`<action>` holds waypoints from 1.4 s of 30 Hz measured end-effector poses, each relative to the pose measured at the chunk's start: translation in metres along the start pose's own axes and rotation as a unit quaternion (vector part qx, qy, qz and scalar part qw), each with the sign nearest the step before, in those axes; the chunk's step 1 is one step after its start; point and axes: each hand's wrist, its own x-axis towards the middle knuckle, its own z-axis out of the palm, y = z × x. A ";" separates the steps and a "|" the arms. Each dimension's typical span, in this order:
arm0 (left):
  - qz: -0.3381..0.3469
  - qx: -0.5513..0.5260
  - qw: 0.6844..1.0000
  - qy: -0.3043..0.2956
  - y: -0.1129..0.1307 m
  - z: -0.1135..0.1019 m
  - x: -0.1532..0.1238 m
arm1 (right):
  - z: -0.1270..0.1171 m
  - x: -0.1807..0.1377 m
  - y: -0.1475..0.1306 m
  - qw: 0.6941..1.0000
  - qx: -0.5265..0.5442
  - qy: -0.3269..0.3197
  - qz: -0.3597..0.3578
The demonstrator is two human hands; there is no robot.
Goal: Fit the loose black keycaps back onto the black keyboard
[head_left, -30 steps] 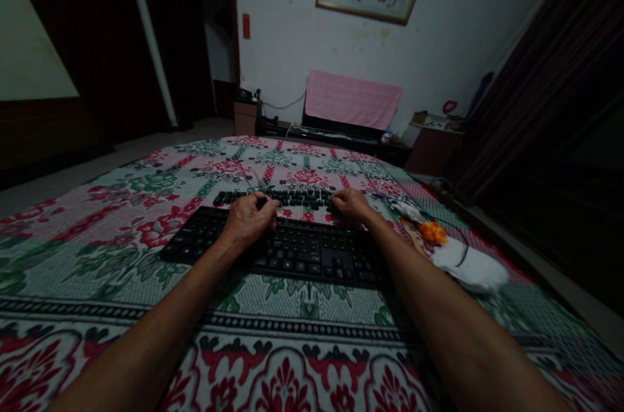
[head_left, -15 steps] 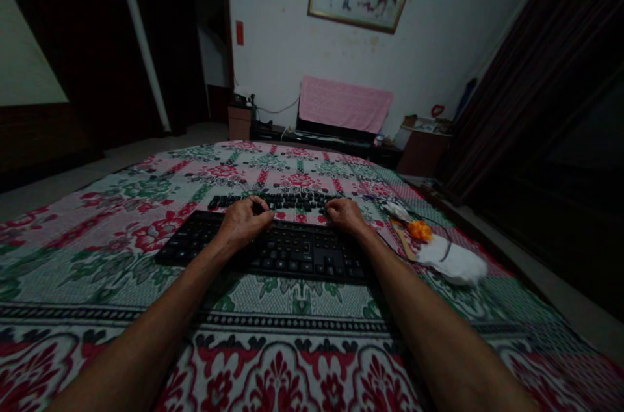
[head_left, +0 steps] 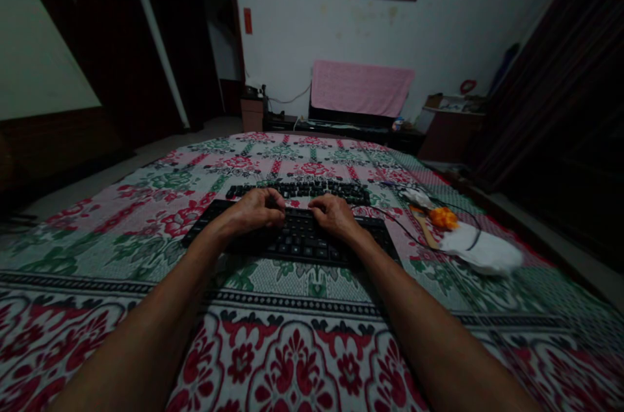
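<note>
A black computer keyboard point(head_left: 302, 249) lies across the patterned cloth in front of me. Behind it are rows of small loose black keycaps point(head_left: 312, 189). My left hand point(head_left: 254, 210) is over the left-middle of the keyboard, its fingers curled toward the thumb; what they hold, if anything, is too small to make out. Just right of the keyboard's middle, near its far edge, my right hand point(head_left: 334, 214) has its thumb and fingers drawn together in a pinch. Anything between those fingertips is hidden. Both wrists pass over the keyboard's near side.
To the right lie a white bag point(head_left: 482, 249), an orange bunched thing point(head_left: 443, 218) and a flat tan piece point(head_left: 423, 228), with a black cable point(head_left: 402, 230) looping around them. The floral cloth point(head_left: 312, 295) spreads underneath. A pink towel point(head_left: 361, 87) hangs at the far wall.
My right hand has moved from the loose keycaps back to the keyboard, closer to my left hand. My left hand has shifted slightly over the keyboard. The camera view has tilted down and turned left.
</note>
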 end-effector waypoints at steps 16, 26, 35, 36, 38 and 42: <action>0.063 0.211 0.975 -0.029 -0.005 0.000 -0.001 | 0.001 -0.004 -0.001 0.999 -0.030 0.000 -0.018; 0.052 0.126 0.991 0.000 -0.015 0.005 0.005 | 0.001 -0.005 -0.004 0.998 -0.060 -0.017 -0.021; 0.101 0.278 0.954 0.045 -0.013 0.009 0.004 | 0.003 -0.006 -0.004 0.997 -0.076 -0.007 -0.029; 0.121 0.326 0.936 0.051 -0.010 0.010 0.002 | 0.003 -0.007 -0.004 0.996 -0.078 -0.007 -0.031; 0.149 0.394 0.905 0.055 -0.005 0.014 -0.003 | 0.004 -0.007 -0.005 0.996 -0.080 -0.005 -0.031; 0.177 0.451 0.873 0.053 0.000 0.019 -0.008 | 0.005 -0.009 -0.006 0.997 -0.077 0.010 -0.027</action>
